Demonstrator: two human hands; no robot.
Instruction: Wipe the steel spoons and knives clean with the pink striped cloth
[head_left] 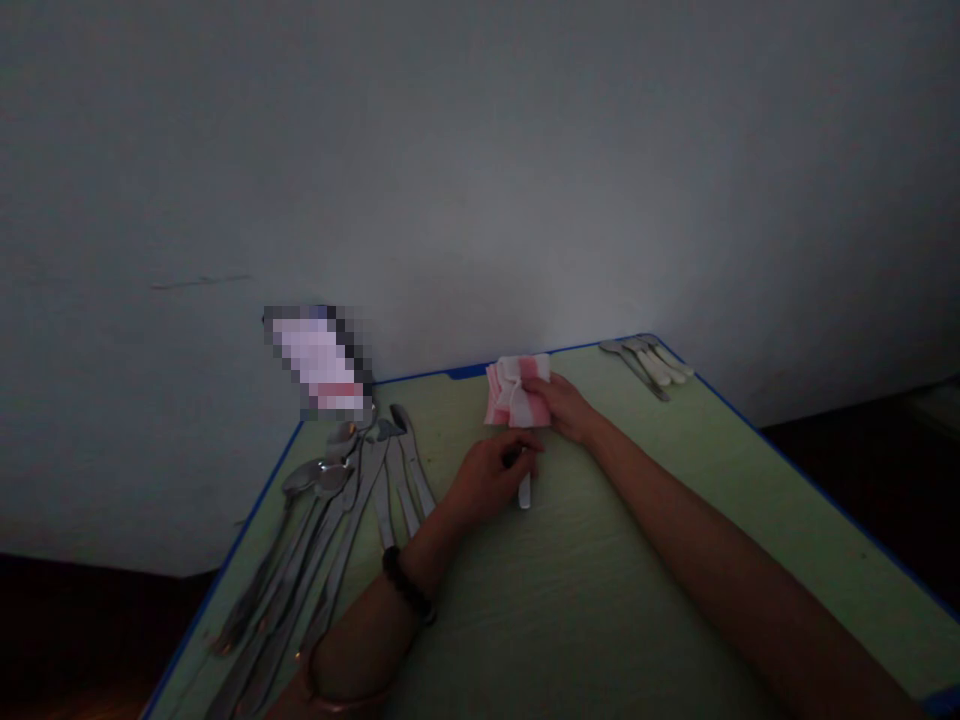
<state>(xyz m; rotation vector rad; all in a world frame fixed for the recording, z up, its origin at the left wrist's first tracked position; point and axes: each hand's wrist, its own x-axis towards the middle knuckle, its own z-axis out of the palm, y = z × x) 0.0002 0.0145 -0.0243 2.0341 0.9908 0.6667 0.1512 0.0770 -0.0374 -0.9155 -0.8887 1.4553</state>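
Observation:
My left hand (499,470), with a dark bead bracelet on its wrist, is closed around the handle of a piece of cutlery (525,493). The pale lower end of that handle sticks out below the fingers; its head is hidden, so I cannot tell the kind. Just above, my right hand (564,405) grips a folded pink-and-white striped cloth (517,400), thumb on top. The cloth covers the upper part of the cutlery.
Many metal spoons, forks and knives (330,520) lie bunched along the table's left side. A phone with a blurred screen (315,360) leans on the wall (480,200) behind them. More cutlery, some white-handled (649,365), rests at the far right corner of the green table (585,590).

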